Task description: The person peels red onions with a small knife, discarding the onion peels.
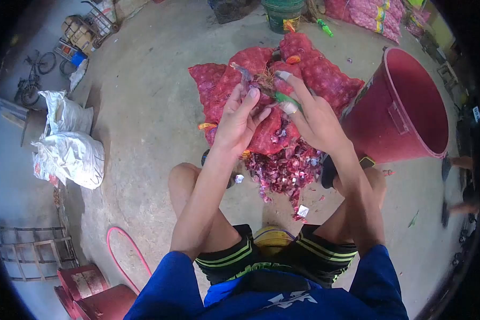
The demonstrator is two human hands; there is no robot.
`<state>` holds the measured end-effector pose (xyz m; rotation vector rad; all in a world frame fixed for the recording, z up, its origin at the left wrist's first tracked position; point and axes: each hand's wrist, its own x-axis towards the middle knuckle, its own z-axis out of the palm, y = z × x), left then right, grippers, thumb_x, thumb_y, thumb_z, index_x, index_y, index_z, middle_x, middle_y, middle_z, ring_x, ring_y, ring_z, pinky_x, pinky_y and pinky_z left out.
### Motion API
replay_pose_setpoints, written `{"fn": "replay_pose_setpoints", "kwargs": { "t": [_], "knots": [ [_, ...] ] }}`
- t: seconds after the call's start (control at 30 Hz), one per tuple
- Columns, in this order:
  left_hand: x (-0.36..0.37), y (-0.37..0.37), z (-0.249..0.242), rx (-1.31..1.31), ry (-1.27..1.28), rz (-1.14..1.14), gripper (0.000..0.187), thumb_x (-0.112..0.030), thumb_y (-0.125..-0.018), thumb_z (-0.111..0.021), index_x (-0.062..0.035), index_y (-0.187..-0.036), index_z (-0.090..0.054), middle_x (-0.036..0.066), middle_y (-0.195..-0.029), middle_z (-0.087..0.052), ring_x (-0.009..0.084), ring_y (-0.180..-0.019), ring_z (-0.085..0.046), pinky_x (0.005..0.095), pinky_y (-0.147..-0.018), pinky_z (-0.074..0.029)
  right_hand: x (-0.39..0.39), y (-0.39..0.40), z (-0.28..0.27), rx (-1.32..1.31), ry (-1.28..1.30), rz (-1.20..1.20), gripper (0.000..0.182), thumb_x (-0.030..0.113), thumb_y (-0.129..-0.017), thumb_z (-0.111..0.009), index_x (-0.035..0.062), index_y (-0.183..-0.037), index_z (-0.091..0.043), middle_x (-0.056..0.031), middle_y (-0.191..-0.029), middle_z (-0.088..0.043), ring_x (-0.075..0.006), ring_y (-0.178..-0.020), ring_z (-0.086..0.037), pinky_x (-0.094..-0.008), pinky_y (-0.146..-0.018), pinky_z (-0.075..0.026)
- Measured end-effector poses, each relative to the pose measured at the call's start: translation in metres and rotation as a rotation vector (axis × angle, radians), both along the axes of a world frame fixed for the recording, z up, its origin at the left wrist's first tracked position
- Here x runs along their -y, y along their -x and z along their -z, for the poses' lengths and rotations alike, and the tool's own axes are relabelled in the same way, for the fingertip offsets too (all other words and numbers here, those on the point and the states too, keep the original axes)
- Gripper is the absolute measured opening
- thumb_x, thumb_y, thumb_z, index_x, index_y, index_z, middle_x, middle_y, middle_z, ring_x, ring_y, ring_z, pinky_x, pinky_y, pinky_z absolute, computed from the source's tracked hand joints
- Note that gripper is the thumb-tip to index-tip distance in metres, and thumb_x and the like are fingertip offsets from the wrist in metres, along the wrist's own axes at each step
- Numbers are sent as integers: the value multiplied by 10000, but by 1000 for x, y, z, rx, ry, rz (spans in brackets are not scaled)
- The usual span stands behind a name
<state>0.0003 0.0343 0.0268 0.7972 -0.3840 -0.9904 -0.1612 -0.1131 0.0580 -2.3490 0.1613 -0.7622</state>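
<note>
My left hand [239, 118] is closed on a red onion with a dry, greyish-purple stalk [244, 73], its bulb mostly hidden by my fingers. Close beside it, my right hand [316, 117], with white tape on some fingers, grips a small knife by its green handle [287, 100]; the blade is hard to make out. Just beyond both hands lie red mesh sacks [322, 69] full of onions. Under them, a heap of purple onion skins and trimmings [285, 170] spreads on the floor between my feet.
A large dark-red bin [378, 128] stands to the right. White sacks [72, 154] sit at the left, near a pink hose [124, 234] and red containers [98, 293]. At the back are a green bucket [282, 15] and more pink sacks [365, 16].
</note>
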Motion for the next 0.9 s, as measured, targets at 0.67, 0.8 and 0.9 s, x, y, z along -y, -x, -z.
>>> {"fn": "replay_pose_setpoints", "kwargs": {
  "t": [0.67,0.8,0.9],
  "knots": [
    [21,8,-15,502,54,-107,382,-228,-1077,-696,-55,-1402,-593,70,-1183,-762,195,-1083,-761,339,-941,-640,14,12,2,4,85,120,632,210,-1046,-647,138,-1623,-399,-247,-739,-644,-472,-705,-659,-571,-637,-473],
    [9,-3,-21,226,27,113,409,-131,-1034,-730,-5,-1404,-609,131,-1285,-732,208,-1161,-727,349,-1010,-604,13,12,-4,17,-7,78,626,192,-1049,-632,150,-1633,-410,-275,-773,-649,-484,-732,-659,-568,-668,-495],
    [7,20,-19,562,204,-5,435,-104,-1002,-757,19,-1396,-622,134,-1333,-710,200,-1207,-697,364,-1057,-581,26,8,-1,55,-4,64,614,183,-1060,-614,152,-1640,-416,-283,-811,-662,-471,-738,-673,-540,-689,-516]
  ]
}}
